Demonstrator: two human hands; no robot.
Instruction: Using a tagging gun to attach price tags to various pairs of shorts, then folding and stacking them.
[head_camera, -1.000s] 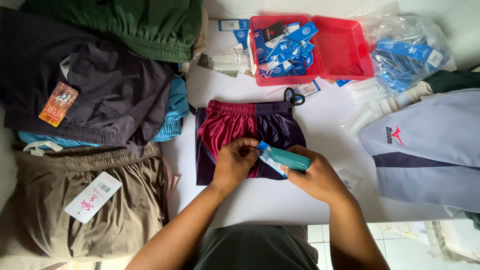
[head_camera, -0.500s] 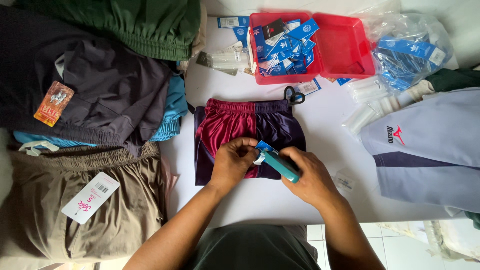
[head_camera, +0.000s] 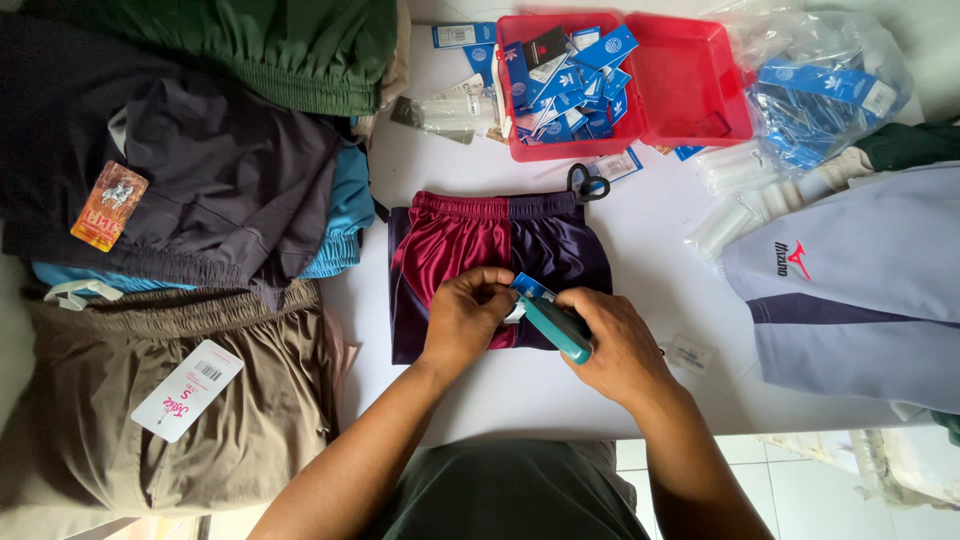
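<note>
the maroon-and-purple shorts (head_camera: 497, 268) are spread flat below the red tray (head_camera: 690, 95); a blue tag (head_camera: 530, 288) is pinched on them by the left hand (head_camera: 468, 315), steadying it for the teal tagging tool (head_camera: 556, 327) gripped in the right hand (head_camera: 615, 345).

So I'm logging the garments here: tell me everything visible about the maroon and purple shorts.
The shorts lie flat on the white table, waistband away from the person. Shiny fabric, maroon left half, dark purple right, gathered elastic waist. The left hand and the right hand, which grips a teal tool, rest on the hem.
</note>
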